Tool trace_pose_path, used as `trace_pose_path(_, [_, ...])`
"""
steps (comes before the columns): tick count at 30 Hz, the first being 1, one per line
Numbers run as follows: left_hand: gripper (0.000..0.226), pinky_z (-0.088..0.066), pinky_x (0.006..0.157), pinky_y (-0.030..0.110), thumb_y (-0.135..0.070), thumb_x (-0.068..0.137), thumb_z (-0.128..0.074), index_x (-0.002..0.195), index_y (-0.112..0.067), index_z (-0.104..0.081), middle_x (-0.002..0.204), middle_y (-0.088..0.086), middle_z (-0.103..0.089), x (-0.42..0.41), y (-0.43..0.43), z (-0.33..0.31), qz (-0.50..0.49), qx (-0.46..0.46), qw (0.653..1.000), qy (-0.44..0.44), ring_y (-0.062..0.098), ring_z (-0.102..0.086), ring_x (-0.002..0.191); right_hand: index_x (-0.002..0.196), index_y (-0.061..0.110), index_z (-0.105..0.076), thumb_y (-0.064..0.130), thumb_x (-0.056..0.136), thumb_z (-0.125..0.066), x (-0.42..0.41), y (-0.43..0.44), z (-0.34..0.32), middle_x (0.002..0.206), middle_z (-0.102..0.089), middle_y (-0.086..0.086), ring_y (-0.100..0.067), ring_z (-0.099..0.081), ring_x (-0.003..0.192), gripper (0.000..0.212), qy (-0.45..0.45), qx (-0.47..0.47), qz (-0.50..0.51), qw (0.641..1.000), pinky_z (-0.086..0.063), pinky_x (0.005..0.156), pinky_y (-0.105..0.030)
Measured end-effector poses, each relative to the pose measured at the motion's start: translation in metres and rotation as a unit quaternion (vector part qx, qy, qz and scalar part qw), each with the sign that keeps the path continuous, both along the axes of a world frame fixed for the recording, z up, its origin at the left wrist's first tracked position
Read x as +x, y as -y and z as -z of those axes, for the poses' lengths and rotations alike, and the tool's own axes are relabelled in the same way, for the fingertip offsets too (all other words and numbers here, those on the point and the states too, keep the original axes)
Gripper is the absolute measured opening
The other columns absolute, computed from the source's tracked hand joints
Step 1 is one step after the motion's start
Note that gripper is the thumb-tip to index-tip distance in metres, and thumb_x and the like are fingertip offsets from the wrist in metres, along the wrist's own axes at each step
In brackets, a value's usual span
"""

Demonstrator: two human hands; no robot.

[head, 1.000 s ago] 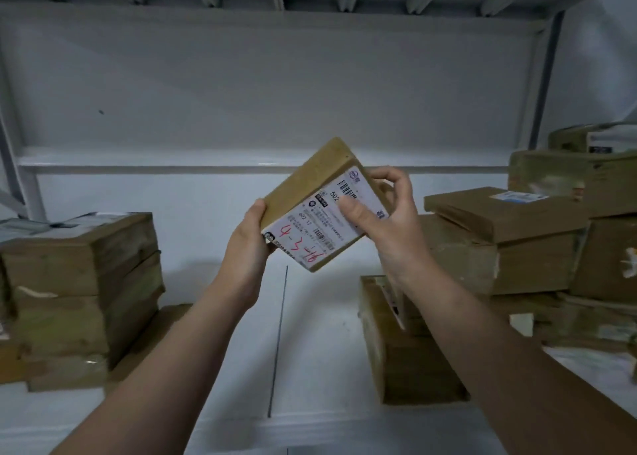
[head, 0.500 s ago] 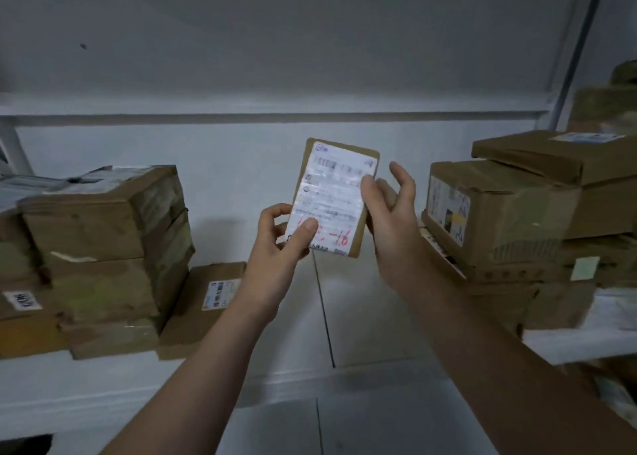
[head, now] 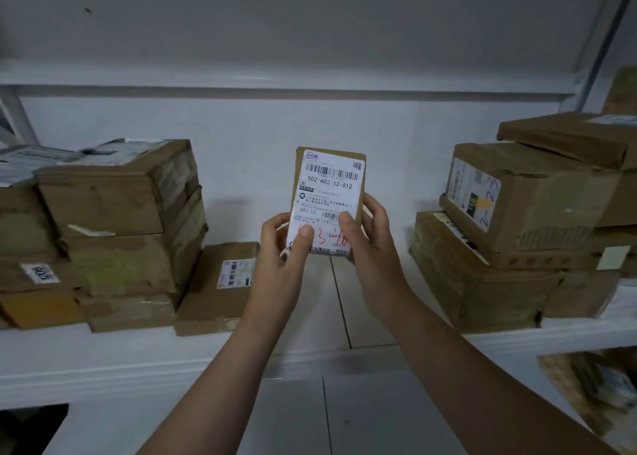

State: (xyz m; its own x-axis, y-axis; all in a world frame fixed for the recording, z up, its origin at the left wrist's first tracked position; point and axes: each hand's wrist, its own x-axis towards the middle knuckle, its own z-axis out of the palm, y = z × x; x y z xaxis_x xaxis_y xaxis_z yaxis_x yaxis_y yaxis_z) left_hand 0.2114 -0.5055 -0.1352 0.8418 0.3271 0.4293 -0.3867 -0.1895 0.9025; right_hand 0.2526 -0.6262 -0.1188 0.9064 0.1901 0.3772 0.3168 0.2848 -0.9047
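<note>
A small flat cardboard parcel (head: 329, 192) stands upright in front of me, its white shipping label with a barcode and red handwriting facing the camera. My left hand (head: 281, 251) grips its lower left edge, thumb pressed on the label. My right hand (head: 370, 244) grips its lower right edge, thumb on the label and fingers curled behind. The parcel is held in the air above the white shelf (head: 103, 351), between two groups of boxes.
A stack of taped cardboard boxes (head: 113, 227) fills the shelf's left side, with a low labelled box (head: 220, 285) beside it. More stacked boxes (head: 517, 227) stand at the right. A shelf upright (head: 599, 41) rises at the upper right. Another parcel (head: 596, 389) lies on the level below.
The parcel turned from a tilted pose to upright with its label facing me, and both hands shifted down to its lower edges. The view dropped toward the shelf.
</note>
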Motion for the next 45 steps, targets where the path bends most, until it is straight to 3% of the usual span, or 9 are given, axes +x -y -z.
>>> trace_pose_path(3, [0.066,-0.044,0.102,0.026,-0.059,0.075,-0.06,0.132,-0.028,-0.044,0.137,-0.004,-0.039,-0.008,-0.017,0.007,-0.073,0.151,0.986,-0.014,0.005,-0.044,0.124,0.125,0.032,-0.044,0.029,0.096,-0.054,-0.001,-0.015,0.007,0.124,-0.063,-0.002,-0.013,-0.068,0.1,0.031,-0.066,-0.002,0.026,0.997,-0.056,0.088,-0.04])
trace_pose_path(6, [0.073,-0.042,0.089,0.008,-0.029,0.081,-0.072,0.139,-0.036,-0.028,0.129,-0.008,-0.036,-0.021,-0.035,0.011,-0.103,0.244,0.964,0.032,-0.016,-0.041,0.111,0.118,0.033,-0.05,0.028,0.097,-0.051,-0.003,-0.035,0.014,0.112,-0.068,0.003,-0.01,-0.067,0.095,0.021,-0.09,-0.043,0.013,0.995,-0.056,0.084,-0.034])
trace_pose_path(9, [0.063,-0.052,0.075,0.02,-0.017,0.087,-0.067,0.136,-0.04,-0.035,0.135,-0.003,-0.038,-0.036,-0.055,0.02,-0.162,0.315,0.934,0.053,-0.008,-0.054,0.097,0.101,0.031,-0.064,0.012,0.094,-0.048,-0.01,-0.054,0.014,0.096,-0.071,0.013,-0.007,-0.066,0.091,0.025,-0.061,-0.07,-0.017,0.995,-0.051,0.075,-0.02])
trace_pose_path(14, [0.048,-0.04,0.081,0.015,-0.013,0.093,-0.055,0.128,-0.044,-0.045,0.146,-0.031,-0.015,-0.058,-0.084,0.02,-0.164,0.396,0.904,-0.015,-0.008,-0.036,0.111,0.133,0.033,-0.043,0.017,0.096,-0.052,-0.027,-0.079,0.034,0.119,-0.062,0.012,0.008,-0.06,0.099,0.041,0.001,-0.074,-0.021,0.997,-0.044,0.075,-0.004])
trace_pose_path(18, [0.059,-0.054,0.069,0.037,-0.002,0.07,-0.076,0.124,-0.015,-0.056,0.133,0.011,-0.053,-0.055,-0.103,0.021,-0.204,0.545,0.813,-0.023,0.033,-0.061,0.099,0.12,0.026,-0.052,0.012,0.09,-0.064,-0.024,-0.094,0.055,0.121,-0.06,0.003,-0.008,-0.059,0.111,0.035,0.105,-0.171,0.012,0.98,-0.049,0.088,-0.016])
trace_pose_path(22, [0.05,-0.056,0.067,0.04,0.001,0.059,-0.081,0.107,-0.006,-0.068,0.1,0.012,-0.067,-0.047,-0.115,0.027,-0.232,0.612,0.756,-0.01,0.034,-0.061,0.083,0.121,0.01,-0.058,-0.003,0.081,-0.064,-0.016,-0.103,0.074,0.124,-0.052,-0.01,-0.021,-0.052,0.116,0.043,0.198,-0.285,0.057,0.936,-0.033,0.093,-0.001])
trace_pose_path(28, [0.048,-0.055,0.067,0.04,0.002,0.058,-0.079,0.105,-0.004,-0.068,0.098,0.015,-0.066,-0.05,-0.119,0.03,-0.233,0.623,0.746,-0.033,0.034,-0.063,0.084,0.125,0.013,-0.05,0.006,0.081,-0.069,-0.011,-0.118,0.072,0.121,-0.048,-0.005,-0.023,-0.057,0.105,0.048,0.164,-0.285,0.065,0.942,-0.054,0.086,-0.042])
trace_pose_path(38, [0.034,-0.055,0.061,0.04,-0.004,0.07,-0.072,0.103,-0.007,-0.068,0.096,0.013,-0.065,-0.055,-0.109,0.024,-0.203,0.613,0.763,-0.024,0.035,-0.062,0.081,0.141,0.019,-0.042,0.009,0.087,-0.06,0.003,-0.089,0.063,0.133,-0.047,-0.005,-0.022,-0.05,0.116,0.057,0.2,-0.379,0.043,0.902,-0.046,0.096,-0.043])
trace_pose_path(45, [0.035,-0.054,0.068,0.042,-0.025,0.084,-0.047,0.11,-0.009,-0.064,0.104,0.013,-0.064,-0.023,-0.061,0.009,-0.171,0.61,0.774,0.021,0.035,-0.062,0.089,0.114,0.013,-0.064,0.01,0.088,-0.06,0.009,-0.007,0.023,0.12,-0.057,-0.007,-0.025,-0.055,0.113,0.026,0.3,-0.414,0.176,0.841,-0.049,0.088,-0.037])
